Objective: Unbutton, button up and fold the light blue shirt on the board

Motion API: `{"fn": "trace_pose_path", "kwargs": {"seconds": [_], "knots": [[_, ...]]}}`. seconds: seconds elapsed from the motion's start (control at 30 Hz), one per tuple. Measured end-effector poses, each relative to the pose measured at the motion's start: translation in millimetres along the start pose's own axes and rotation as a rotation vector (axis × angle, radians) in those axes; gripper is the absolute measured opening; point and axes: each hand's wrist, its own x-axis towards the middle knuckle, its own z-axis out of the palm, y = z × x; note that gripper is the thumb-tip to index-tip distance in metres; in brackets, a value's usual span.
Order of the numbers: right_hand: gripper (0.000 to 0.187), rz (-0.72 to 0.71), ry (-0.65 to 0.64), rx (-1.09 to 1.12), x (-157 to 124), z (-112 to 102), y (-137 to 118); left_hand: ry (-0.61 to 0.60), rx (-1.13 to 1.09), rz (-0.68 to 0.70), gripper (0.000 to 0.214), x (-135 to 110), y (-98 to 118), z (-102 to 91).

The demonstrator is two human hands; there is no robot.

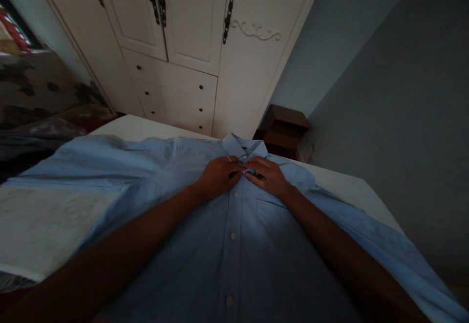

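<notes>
A light blue button-up shirt (198,245) lies spread front side up, with its collar (234,146) at the far edge and its sleeves out to both sides. Just below the collar, my left hand (220,176) pinches the front placket; a ring shows on one finger. My right hand (267,174) meets it there, its fingers closed on the same bit of cloth. Whatever button lies between the fingertips is hidden. Under the hands, several buttons (233,236) run down the placket, and a chest pocket (271,208) sits beside my right wrist.
The shirt rests on a white table (47,230). Beyond it stands a white wardrobe (190,25) with dark handles and drawers. A small brown cabinet (284,125) stands by the grey wall (399,93). Dark cloth (29,147) lies at the left.
</notes>
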Motion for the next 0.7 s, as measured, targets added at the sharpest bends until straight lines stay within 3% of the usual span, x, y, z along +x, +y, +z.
{"fn": "trace_pose_path", "kwargs": {"seconds": [0.13,0.37,0.57,0.7], "knots": [[0.016,0.013,0.026,-0.048,-1.3,-0.1,1.5,0.044,0.006,0.047,0.025,-0.5,0.8,-1.5],[0.018,0.005,0.003,-0.073,-2.1,-0.5,2.3,0.070,-0.129,-0.012,0.021,0.7,-0.9,-1.0],[0.020,-0.023,-0.018,-0.107,-1.8,-1.0,2.1,0.062,-0.165,-0.085,0.018,1.1,-1.6,-2.2],[0.019,-0.028,-0.031,-0.101,-1.1,-0.8,1.6,0.022,-0.088,-0.042,0.020,0.5,-1.1,-5.0]]}}
